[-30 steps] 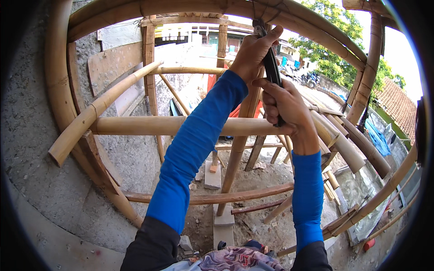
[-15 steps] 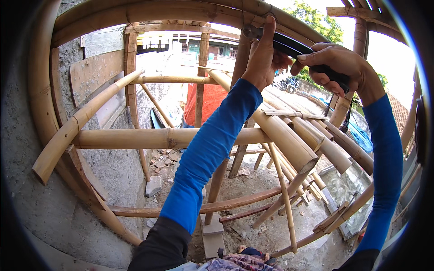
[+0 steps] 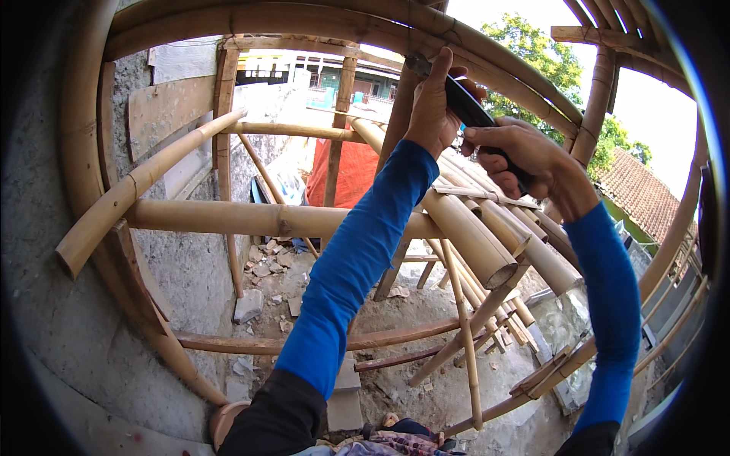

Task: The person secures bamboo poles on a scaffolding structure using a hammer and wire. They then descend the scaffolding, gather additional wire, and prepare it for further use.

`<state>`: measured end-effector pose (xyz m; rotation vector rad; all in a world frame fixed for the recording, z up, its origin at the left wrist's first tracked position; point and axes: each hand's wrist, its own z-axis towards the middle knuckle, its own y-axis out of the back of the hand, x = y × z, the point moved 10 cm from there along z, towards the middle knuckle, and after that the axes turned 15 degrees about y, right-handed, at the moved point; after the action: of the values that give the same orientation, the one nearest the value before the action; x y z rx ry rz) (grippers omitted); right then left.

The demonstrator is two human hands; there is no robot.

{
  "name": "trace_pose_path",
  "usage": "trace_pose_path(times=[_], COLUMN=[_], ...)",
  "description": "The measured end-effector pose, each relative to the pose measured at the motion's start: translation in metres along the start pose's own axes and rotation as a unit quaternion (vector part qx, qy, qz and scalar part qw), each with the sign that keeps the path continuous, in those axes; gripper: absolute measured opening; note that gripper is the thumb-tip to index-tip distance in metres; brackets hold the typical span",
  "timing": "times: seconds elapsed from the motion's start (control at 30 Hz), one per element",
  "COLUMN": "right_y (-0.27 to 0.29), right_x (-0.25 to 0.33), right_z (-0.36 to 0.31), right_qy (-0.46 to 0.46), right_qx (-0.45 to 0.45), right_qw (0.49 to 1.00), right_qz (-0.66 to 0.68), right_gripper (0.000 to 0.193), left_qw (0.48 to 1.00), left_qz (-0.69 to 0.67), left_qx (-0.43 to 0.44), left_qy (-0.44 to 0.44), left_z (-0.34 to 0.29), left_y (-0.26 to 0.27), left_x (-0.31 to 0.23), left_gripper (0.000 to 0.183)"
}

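Overhead, the metal head of black-handled pincers (image 3: 470, 105) is up against the underside of the long bamboo beam (image 3: 350, 26), beside a thin wire tied round it. My left hand (image 3: 432, 114) is closed round the pincers near their head, its thumb pointing up. Further down the handles, my right hand (image 3: 521, 159) grips them, with the thumb laid along the top. What the jaws bite on is too small to make out. Both arms are raised in blue sleeves.
A thick horizontal bamboo pole (image 3: 304, 220) crosses below my left arm. Several cut bamboo poles (image 3: 475, 243) lie stacked at right, ends toward me. A bamboo rail (image 3: 144, 190) slants along the grey wall (image 3: 186, 266) at left. Rubble (image 3: 270, 262) lies on the ground.
The pincers' handles have swung down to a steeper slant. My right hand has moved down and left with them, while my left hand stays near the head. The view has shifted slightly.
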<state>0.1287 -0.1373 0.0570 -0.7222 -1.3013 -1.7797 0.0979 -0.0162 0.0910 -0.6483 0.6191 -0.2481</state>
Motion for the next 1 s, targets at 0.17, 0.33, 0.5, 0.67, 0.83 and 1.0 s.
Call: trace_pose_path(times=[0.17,0.33,0.5,0.67,0.83,1.0], right_y=[-0.070,-0.063,-0.066,-0.068,-0.093,-0.113], right_x=[-0.071,-0.070,-0.042,-0.071,-0.093,-0.109], right_z=[0.034,0.035,0.008,0.036,0.061,0.080], right_qy=[0.099,0.206,0.231,0.256,0.270,0.273], right_qx=[0.066,-0.106,-0.398,-0.343,-0.197,-0.065], right_qw=[0.918,0.948,0.789,0.855,0.931,0.887], right_qz=[0.378,0.219,-0.408,-0.294,0.150,0.366], right_gripper=[0.028,0.029,0.026,0.023,0.021,0.013], left_qw=[0.983,0.954,0.918,0.887,0.932,0.918], left_qz=[0.154,0.263,0.347,0.418,0.325,0.368], left_qx=[-0.101,-0.140,-0.184,-0.197,-0.148,-0.144], left_qy=[-0.019,-0.024,-0.059,-0.015,0.057,0.034], left_z=[-0.009,-0.013,-0.015,-0.019,-0.023,-0.023], left_y=[0.044,0.039,0.046,0.053,0.072,0.069], left_x=[-0.019,-0.034,-0.045,-0.039,-0.032,-0.036], left_gripper=[0.018,0.021,0.023,0.028,0.041,0.036])
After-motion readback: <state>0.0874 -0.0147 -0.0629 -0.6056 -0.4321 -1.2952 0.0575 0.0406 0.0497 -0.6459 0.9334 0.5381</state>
